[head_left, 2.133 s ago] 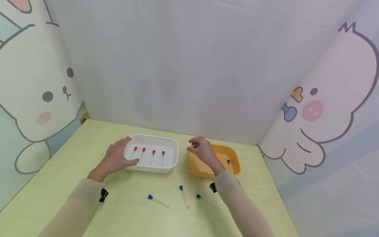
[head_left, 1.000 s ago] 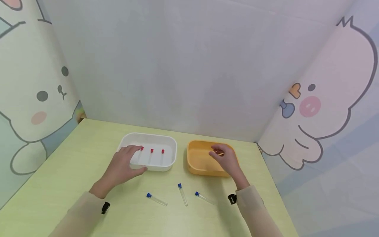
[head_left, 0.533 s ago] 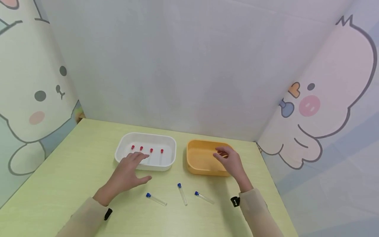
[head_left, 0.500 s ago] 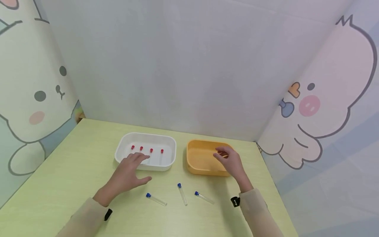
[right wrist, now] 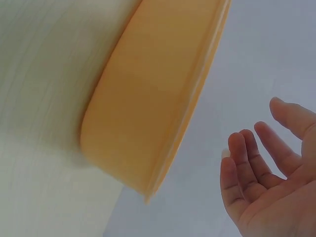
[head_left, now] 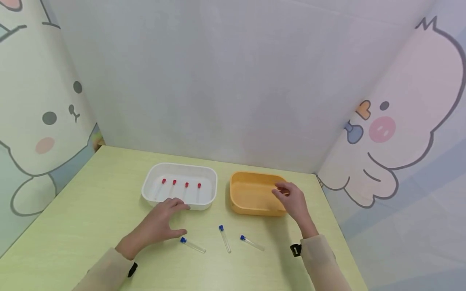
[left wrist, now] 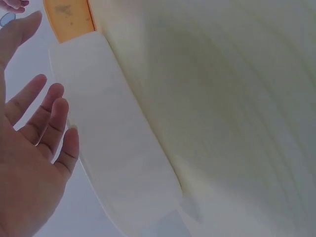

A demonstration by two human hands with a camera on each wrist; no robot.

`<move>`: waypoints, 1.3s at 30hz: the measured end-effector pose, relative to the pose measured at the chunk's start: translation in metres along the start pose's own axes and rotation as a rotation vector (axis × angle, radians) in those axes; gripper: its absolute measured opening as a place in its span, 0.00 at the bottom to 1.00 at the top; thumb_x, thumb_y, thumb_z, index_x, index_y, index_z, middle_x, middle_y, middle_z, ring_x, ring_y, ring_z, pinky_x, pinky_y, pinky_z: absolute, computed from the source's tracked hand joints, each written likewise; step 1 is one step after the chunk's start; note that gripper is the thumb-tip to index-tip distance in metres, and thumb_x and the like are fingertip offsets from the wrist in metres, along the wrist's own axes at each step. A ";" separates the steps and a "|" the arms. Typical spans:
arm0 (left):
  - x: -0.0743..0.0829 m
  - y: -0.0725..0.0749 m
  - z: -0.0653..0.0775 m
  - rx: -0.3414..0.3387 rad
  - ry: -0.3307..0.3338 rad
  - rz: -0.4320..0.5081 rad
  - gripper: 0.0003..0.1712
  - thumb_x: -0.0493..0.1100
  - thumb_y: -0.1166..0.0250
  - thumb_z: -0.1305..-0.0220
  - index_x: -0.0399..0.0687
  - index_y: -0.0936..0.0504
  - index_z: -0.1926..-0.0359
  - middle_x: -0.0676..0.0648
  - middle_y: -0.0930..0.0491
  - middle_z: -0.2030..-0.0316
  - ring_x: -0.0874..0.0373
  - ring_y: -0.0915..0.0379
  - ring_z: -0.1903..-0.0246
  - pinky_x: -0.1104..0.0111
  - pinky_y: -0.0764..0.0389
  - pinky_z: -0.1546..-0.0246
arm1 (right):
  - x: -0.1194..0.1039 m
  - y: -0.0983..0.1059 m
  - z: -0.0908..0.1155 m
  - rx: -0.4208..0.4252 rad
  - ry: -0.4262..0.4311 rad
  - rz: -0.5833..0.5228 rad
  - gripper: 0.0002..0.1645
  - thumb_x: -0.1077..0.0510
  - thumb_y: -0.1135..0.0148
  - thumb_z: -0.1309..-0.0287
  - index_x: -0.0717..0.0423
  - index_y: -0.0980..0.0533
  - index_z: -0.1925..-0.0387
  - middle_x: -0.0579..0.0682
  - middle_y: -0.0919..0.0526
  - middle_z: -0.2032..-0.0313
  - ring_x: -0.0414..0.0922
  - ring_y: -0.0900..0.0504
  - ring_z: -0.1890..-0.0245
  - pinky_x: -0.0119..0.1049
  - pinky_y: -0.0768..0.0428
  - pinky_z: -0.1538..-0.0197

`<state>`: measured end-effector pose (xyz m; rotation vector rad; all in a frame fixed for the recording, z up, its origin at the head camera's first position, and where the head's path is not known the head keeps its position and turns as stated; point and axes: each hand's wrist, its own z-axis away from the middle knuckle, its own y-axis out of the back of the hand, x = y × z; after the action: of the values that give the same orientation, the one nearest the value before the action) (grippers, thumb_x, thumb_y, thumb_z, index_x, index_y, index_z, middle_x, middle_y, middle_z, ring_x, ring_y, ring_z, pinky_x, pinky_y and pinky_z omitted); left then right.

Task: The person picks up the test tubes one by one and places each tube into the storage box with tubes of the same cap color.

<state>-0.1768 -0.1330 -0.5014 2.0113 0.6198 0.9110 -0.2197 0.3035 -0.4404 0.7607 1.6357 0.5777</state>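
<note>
My left hand, fingers spread and holding nothing, hovers at the near side of a white tray. Its thumb is right by the blue cap of a clear test tube on the table. Two more blue-capped tubes, a middle test tube and a right test tube, lie to the right. Inside the white tray are several red-capped test tubes. My right hand is over the right end of an orange tray, hiding part of it; in the right wrist view its loosely bent fingers hold nothing.
Both trays stand side by side near the back of the pale yellow table. A grey-white curtain rises behind it, and cartoon-printed curtains flank both sides.
My left hand has come back from over the white tray toward the left blue-capped tube, uncovering the red-capped tubes. My right hand has moved rightward across the orange tray.
</note>
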 end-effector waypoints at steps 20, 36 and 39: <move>0.002 -0.015 0.009 -0.210 -0.031 0.072 0.29 0.51 0.16 0.55 0.51 0.14 0.51 0.57 0.23 0.59 0.65 0.31 0.57 0.64 0.22 0.53 | 0.061 0.011 0.005 0.040 -0.141 0.161 0.29 0.56 0.36 0.31 0.68 0.27 0.34 0.69 0.23 0.48 0.61 0.18 0.50 0.54 0.16 0.48; 0.003 -0.015 0.003 -0.371 -0.041 0.158 0.17 0.46 0.19 0.48 0.57 0.13 0.56 0.59 0.23 0.58 0.65 0.29 0.59 0.67 0.22 0.55 | 0.088 0.005 0.008 0.038 -0.223 0.025 0.26 0.56 0.36 0.30 0.60 0.24 0.34 0.63 0.17 0.55 0.49 0.18 0.60 0.25 0.24 0.66; 0.005 -0.014 0.001 -0.401 -0.031 0.184 0.13 0.44 0.21 0.46 0.58 0.12 0.59 0.60 0.24 0.59 0.67 0.32 0.61 0.70 0.24 0.58 | 0.088 0.003 0.008 0.036 -0.247 0.013 0.25 0.56 0.37 0.29 0.58 0.24 0.34 0.61 0.17 0.56 0.45 0.20 0.63 0.26 0.24 0.67</move>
<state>-0.1741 -0.1225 -0.5121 1.7328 0.2124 1.0203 -0.2207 0.3708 -0.4972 0.8354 1.4168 0.4451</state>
